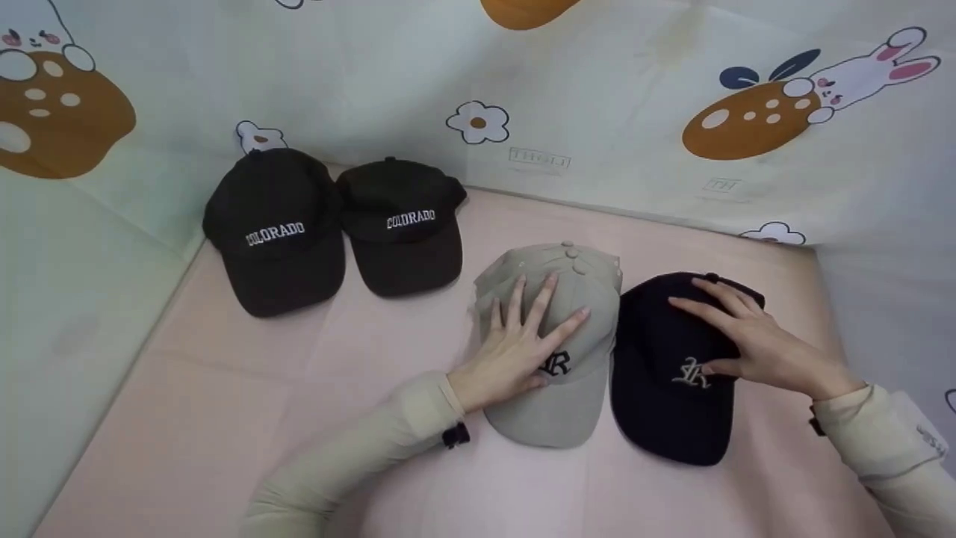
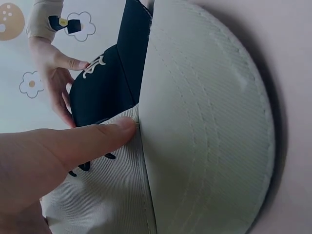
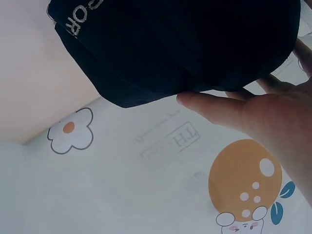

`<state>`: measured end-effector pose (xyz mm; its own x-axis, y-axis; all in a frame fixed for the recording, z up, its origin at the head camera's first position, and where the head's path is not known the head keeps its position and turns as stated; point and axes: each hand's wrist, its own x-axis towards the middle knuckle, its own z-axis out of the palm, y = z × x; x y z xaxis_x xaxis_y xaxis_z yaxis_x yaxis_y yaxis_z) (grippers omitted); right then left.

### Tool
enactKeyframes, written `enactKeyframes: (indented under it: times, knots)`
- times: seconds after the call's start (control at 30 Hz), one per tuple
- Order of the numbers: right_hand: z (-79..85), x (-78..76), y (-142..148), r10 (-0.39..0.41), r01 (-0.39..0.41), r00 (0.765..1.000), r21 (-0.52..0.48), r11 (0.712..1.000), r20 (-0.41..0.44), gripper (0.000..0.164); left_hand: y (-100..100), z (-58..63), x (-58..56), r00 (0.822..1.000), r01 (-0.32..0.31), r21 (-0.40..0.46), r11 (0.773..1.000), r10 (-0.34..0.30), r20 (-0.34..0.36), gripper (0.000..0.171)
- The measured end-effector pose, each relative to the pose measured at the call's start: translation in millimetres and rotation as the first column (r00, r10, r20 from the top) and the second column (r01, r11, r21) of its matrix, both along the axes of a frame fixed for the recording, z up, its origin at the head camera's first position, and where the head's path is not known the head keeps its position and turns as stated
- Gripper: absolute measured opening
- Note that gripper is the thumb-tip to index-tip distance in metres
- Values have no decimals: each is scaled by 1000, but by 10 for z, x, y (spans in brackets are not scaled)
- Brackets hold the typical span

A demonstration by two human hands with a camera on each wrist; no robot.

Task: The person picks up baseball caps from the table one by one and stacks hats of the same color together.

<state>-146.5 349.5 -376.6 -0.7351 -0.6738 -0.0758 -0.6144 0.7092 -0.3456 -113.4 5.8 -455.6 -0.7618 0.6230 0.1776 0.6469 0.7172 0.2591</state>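
Observation:
A light grey cap [image 1: 549,418] with a dark embroidered letter lies brim toward me. More than one button shows at its top, one behind another. Spread over its crown, the fingers of my left hand [image 1: 508,355] are nearly straight. In the left wrist view my thumb [image 2: 105,139] touches the grey crown just by the brim seam. Right beside it sits a navy cap [image 1: 672,430] with a pale letter. My right hand [image 1: 769,347] rests on this crown's right side, fingers extended and thumb by the letter. The right wrist view shows fingertips along the navy fabric [image 3: 161,48].
Two black caps with COLORADO lettering, the left one [image 1: 287,280] and the right one [image 1: 411,265], stand side by side at the back left. A pale pink table [image 1: 216,433] lies beneath everything. Behind it hangs a white printed cloth [image 1: 597,97].

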Motion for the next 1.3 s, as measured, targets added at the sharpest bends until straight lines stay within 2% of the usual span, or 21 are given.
enactKeyframes:
  times: [0.2, 0.4, 0.6, 0.73, 0.87, 1.0, 1.17, 1.3]
  knots:
    - [9, -10, 13, -16, 16, 1000, 1, 1000, 10, 97, 35, -6, -20, 1000, 1, -3, 1000, -1, -2, 107]
    - [53, 10, -86, -28, 28, 1000, 2, 1000, -8, 89, -41, -1, -29, 1000, 15, 34, 999, -15, -19, 100]
    - [120, 54, -279, -3, 1, 998, -36, 999, -61, 77, -206, 52, -76, 997, 58, 108, 993, -51, -64, 81]
    - [166, 89, -428, 33, -42, 993, -68, 997, -116, 60, -356, 116, -131, 997, 71, 167, 983, -63, -54, 64]
    - [215, 139, -593, 52, -71, 984, -111, 991, -172, 43, -530, 142, -189, 999, 33, 198, 980, -25, -41, 45]
    - [246, 208, -775, 70, -110, 975, -181, 977, -212, 36, -720, 134, -271, 999, -30, 198, 980, 38, -35, 36]
    - [252, 263, -1032, 123, -182, 964, -250, 951, -234, 30, -935, 158, -387, 993, -114, 192, 975, 105, 55, 30]
    - [244, 294, -1241, 166, -222, 962, -269, 937, -214, 27, -1039, 170, -465, 981, -166, 179, 970, 144, 128, 30]
